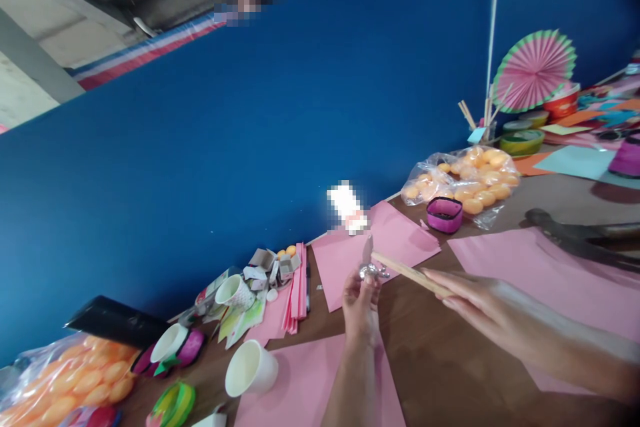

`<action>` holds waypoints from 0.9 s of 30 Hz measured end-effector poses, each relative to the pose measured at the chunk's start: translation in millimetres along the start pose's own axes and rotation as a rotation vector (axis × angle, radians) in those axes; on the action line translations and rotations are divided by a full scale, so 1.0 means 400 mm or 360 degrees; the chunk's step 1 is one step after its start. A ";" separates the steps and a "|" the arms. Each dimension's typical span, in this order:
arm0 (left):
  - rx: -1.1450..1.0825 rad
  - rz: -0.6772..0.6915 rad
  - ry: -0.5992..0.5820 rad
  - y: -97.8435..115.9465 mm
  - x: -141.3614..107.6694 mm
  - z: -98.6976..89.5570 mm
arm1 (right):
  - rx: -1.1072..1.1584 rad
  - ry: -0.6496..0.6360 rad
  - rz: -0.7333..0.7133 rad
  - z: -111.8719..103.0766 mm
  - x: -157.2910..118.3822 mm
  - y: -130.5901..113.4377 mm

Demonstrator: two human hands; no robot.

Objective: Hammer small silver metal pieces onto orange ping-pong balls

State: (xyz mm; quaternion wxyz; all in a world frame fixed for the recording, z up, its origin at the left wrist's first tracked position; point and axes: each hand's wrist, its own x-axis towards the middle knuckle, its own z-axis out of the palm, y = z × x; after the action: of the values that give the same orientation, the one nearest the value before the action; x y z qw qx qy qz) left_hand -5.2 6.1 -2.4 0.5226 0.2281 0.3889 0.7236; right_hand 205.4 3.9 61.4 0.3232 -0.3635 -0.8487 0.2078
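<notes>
1. Clearly, the left hand (pixel 361 303) pinched a shiny metal piece (pixel 369 271) at its fingertips, lower center.
2. Lower right, the right hand (pixel 483 300) gripped a wooden stick (pixel 407 271), its far tip near the metal.

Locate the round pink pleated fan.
In the head view, the pink pleated fan is at the upper right, against the blue wall, just right of the upright wooden sticks.
</notes>
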 end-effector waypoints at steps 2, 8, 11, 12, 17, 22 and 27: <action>0.0005 0.0001 0.0028 0.001 0.001 0.001 | 0.0080 -0.0016 0.0017 -0.003 -0.001 -0.006; -0.0083 -0.0017 -0.0015 0.009 -0.005 0.005 | 0.0117 -0.0133 0.0082 0.008 -0.016 0.004; -0.0167 -0.0076 -0.0068 0.020 -0.012 0.012 | 0.0239 -0.0056 0.0143 0.005 -0.013 0.011; -0.0200 -0.0100 -0.0067 0.024 -0.013 0.014 | 0.0281 -0.0065 0.0176 0.001 -0.011 0.011; -0.0335 -0.0227 -0.0008 0.030 -0.013 0.013 | 0.0401 -0.0157 0.0299 -0.019 -0.013 0.005; -0.0376 -0.0227 0.0014 0.027 -0.012 0.002 | 0.0351 -0.0098 0.0277 -0.011 -0.025 0.013; -0.0321 -0.0199 -0.0071 0.031 -0.018 0.004 | 0.0291 -0.0081 0.0241 0.003 -0.028 0.023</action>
State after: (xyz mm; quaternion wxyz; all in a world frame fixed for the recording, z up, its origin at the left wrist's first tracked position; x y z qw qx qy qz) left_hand -8.5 -2.0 9.2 0.5955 0.1658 0.3159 0.7198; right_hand 214.9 1.3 50.4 0.3167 -0.3903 -0.8042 0.3174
